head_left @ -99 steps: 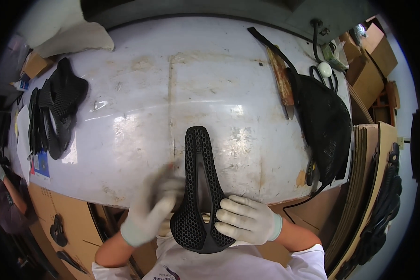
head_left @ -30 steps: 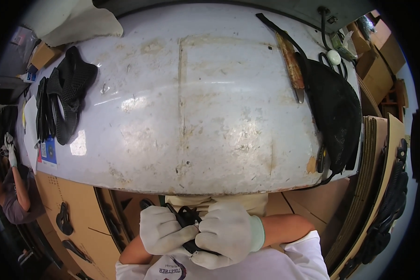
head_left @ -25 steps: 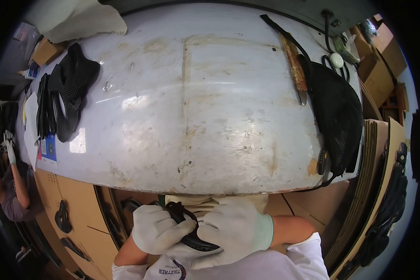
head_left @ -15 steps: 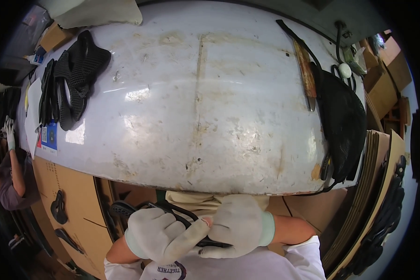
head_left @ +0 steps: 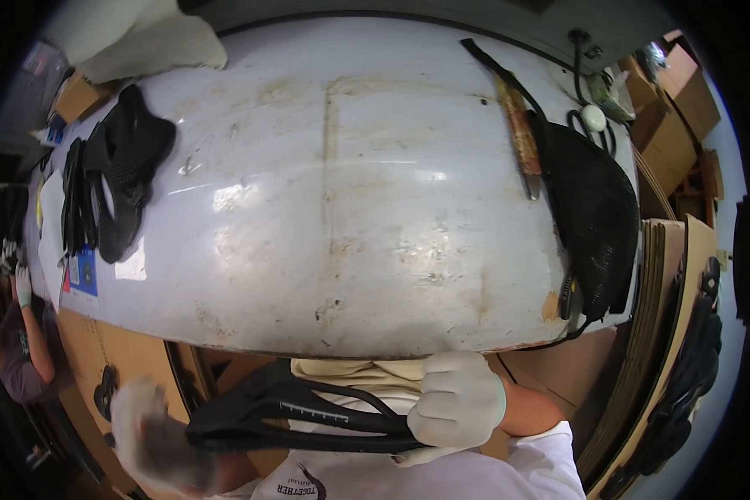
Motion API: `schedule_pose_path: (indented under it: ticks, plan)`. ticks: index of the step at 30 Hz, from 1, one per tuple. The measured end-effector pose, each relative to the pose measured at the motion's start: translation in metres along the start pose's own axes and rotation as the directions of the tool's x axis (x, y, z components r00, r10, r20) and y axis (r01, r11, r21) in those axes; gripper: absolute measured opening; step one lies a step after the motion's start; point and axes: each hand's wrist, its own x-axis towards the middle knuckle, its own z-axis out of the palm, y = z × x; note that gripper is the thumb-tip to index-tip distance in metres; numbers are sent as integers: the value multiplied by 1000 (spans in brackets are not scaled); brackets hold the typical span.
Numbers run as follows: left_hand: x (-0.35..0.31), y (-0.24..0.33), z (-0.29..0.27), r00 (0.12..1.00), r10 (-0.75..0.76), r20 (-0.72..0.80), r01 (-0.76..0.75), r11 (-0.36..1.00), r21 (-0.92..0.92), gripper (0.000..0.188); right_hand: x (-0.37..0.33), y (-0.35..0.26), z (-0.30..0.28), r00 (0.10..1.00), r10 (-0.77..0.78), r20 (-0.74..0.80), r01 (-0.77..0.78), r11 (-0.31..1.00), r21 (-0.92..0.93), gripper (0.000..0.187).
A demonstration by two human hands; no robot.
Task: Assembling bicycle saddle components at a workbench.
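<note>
A long black bicycle saddle [head_left: 262, 417] with a slot through it and a white scale marked on it lies across my lap, in front of the table's near edge. My right hand [head_left: 457, 402], in a pale knit glove, is closed around the narrow end of the saddle. Off the saddle's wide end, at the lower left, my left hand [head_left: 154, 437] is smeared by motion. Its fingers are too blurred to make out, and a dark patch shows near its palm.
Black perforated saddle-shaped pieces [head_left: 129, 171] lie on the table [head_left: 392, 275] at left. A black mesh bag [head_left: 596, 212], a wooden-handled tool [head_left: 518, 125] and a cutter knife [head_left: 567, 298] lie at right. Cardboard sheets [head_left: 650, 317] stand beside the table. A co-worker's gloved hand [head_left: 22, 286] shows far left.
My left hand has left the saddle and swung out to the left. The saddle has turned so its slot and scale show, still in my right hand. The view has shifted slightly.
</note>
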Motion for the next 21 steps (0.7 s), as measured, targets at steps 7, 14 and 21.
schedule_pose_path:
  ticks: [7, 14, 21]
  plan:
    - [-9, -24, -3, 873, 65, 484, 343, 623, -703, 74, -12, 25, -1, 997, 38, -66, -15, 948, 317, 44]
    - [21, 17, 3, 747, -61, 662, 488, 727, -483, 71, -19, 27, -6, 1000, 24, 10, -26, 946, 324, 40]
    - [40, 9, -2, 543, 227, 808, 531, 653, -540, 56, -23, 23, -24, 996, 3, 84, -20, 980, 199, 45]
